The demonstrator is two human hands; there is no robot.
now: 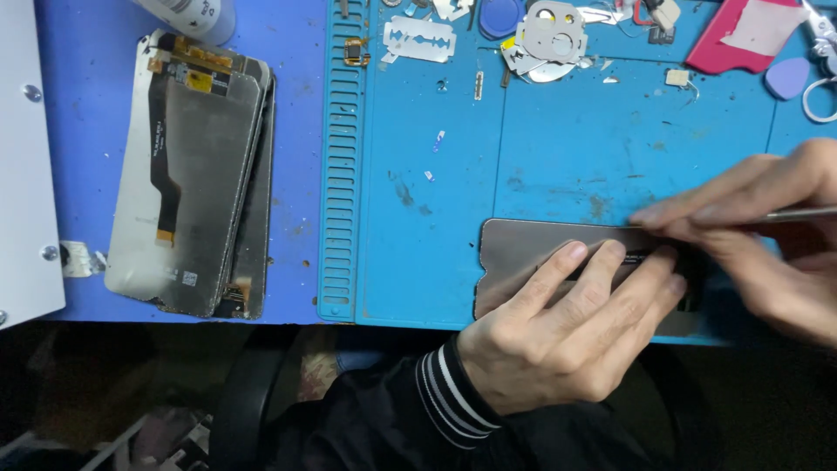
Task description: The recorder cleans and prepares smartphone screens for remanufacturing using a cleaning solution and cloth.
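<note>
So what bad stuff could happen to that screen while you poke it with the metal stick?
The thin metal tool in the right hand might slip and scratch the screen panel, or jab the left hand whose fingers press it flat. The panel lies at the blue mat's front edge, so a hard push could slide it off. A bare razor blade lies loose further back and might cut a reaching finger.

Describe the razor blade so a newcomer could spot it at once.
Start at the blue work mat and follow its ribbed left strip to the top edge. Just right of it lies the razor blade, flat. It is the only silver rectangle with a slotted centre, left of the camera-lens bracket.
</note>
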